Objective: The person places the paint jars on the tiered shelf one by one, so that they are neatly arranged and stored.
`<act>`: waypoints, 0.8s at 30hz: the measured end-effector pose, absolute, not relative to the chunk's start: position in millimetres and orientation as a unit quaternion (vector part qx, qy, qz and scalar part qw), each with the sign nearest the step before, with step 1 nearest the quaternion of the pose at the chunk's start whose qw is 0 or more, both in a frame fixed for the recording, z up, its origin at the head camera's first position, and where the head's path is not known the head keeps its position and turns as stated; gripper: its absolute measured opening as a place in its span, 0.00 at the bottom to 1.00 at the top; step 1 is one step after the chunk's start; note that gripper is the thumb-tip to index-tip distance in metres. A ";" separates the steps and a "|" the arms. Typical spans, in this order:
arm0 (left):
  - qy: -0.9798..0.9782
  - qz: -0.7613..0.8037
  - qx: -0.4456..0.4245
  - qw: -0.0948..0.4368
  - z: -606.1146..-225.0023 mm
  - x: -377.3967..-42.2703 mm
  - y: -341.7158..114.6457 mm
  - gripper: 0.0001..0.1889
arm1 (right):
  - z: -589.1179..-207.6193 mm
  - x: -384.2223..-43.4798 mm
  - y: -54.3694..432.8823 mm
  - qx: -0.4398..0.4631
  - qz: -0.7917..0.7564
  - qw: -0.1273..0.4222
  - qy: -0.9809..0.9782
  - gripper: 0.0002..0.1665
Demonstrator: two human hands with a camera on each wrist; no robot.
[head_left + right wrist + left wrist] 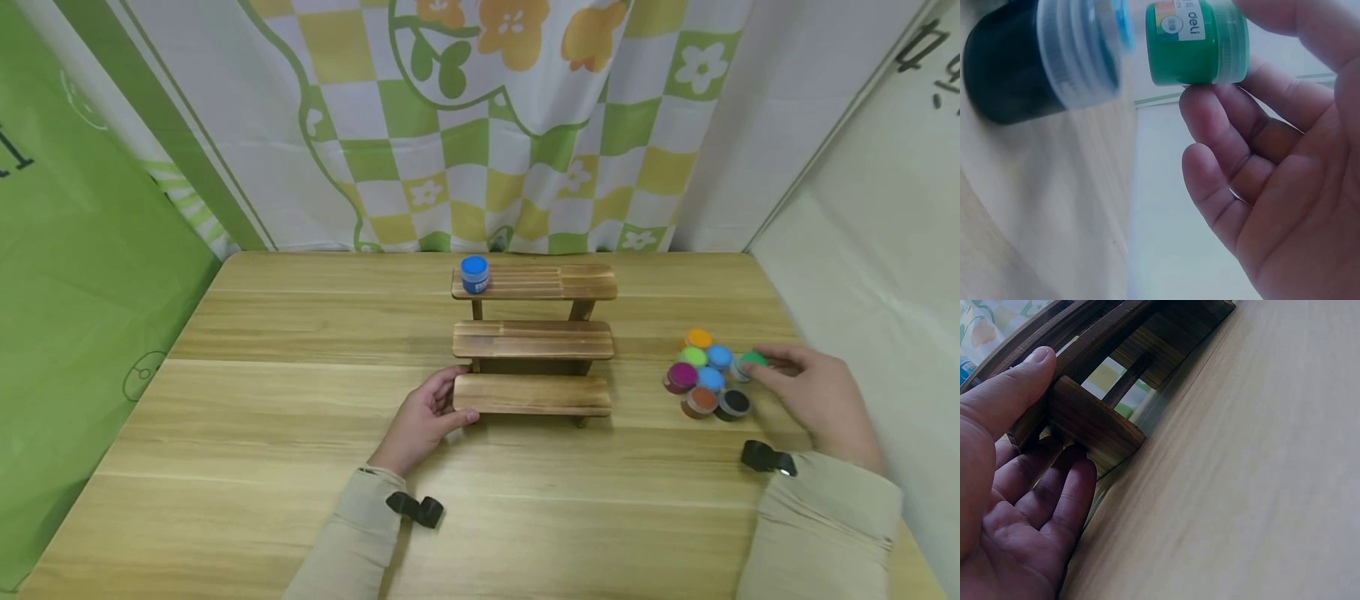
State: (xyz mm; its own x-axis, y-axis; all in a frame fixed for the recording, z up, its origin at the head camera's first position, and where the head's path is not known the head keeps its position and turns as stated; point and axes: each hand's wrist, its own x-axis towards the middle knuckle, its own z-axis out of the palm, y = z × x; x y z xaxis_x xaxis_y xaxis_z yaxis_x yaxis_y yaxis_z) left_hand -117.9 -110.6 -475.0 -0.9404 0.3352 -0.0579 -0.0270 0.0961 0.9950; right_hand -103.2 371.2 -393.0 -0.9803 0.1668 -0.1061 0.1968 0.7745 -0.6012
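A three-step wooden shelf (533,393) stands on the table. Its lowest step's left end is gripped by my left hand (429,419), thumb on the front edge; in the left wrist view the fingers (1075,494) curl at the end piece. A blue paint jar (475,275) sits at the left of the top step. On the right, my right hand (823,398) pinches a green-lidded paint jar (752,362) at the edge of a group of jars. The right wrist view shows this green jar (1185,53) between thumb and fingers, beside a black jar (1013,62).
Several paint jars stand close together left of the right hand, among them an orange jar (698,338), a purple jar (681,377) and a brown jar (701,402). A checked curtain (517,167) hangs behind the table (315,333). White sheeting (885,250) borders the right side.
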 end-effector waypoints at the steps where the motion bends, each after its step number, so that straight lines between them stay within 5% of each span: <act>1: 0.728 0.663 0.106 0.136 -474.8 -117.8 -110.6 0.37 | -392.4 -103.1 370.4 0.098 -0.322 0.023 0.941 0.39; 24: 0.729 0.663 0.101 0.137 -473.7 -117.6 -110.1 0.37 | -376.3 -104.1 348.2 0.093 -0.322 -0.001 0.942 0.39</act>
State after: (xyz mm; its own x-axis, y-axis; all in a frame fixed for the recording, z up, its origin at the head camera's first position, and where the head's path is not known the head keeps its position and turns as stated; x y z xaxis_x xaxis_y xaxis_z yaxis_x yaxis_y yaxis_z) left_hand -117.6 -110.1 -473.7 -0.9425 0.3279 -0.0654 -0.0344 0.0995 0.9944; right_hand -104.1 348.2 -376.3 -0.9828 0.1753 -0.0575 0.1739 0.7757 -0.6066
